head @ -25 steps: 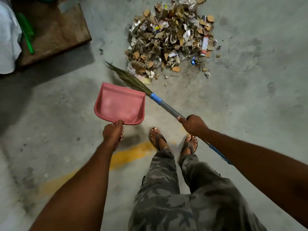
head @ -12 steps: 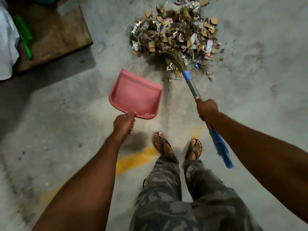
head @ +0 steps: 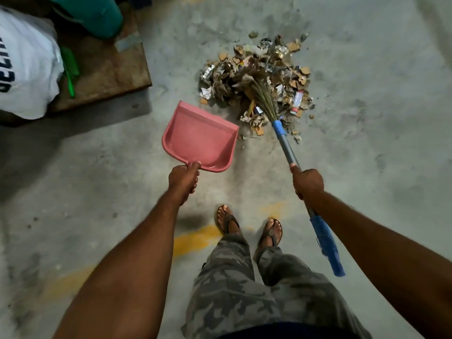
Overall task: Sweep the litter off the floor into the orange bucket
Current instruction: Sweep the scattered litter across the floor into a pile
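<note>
Gripping the stub handle of the pink dustpan (head: 200,138), the left hand (head: 183,182) has its fingers curled round it and the thumb laid on top. This aims the pan's open lip forward and to the right, at the litter (head: 244,77) heaped just ahead of both hands. The pan looks raised a little off the floor (head: 367,143), though contact cannot be told for sure. Its mouth sits just beside the near left edge of the heap, which I judge is so that a short pull of the bristles can carry scraps straight in. The right hand (head: 308,183) is wrapped round the grey shaft of the broom (head: 286,148), with one finger stretched along it. That low grip gives control of the head, while the blue end of the shaft trails behind the hand, beside the right leg. The straw bristles rest in the middle of the heap, ahead of the right hand and beyond most of the near scraps, probably so that a stroke drags them back toward the pan. The pan is bare inside, so no load has been gathered. The orange bucket is not in view. Far ahead of the left hand stand a green bucket (head: 97,13) and a white sack (head: 24,64) on a wooden board (head: 105,67).
</note>
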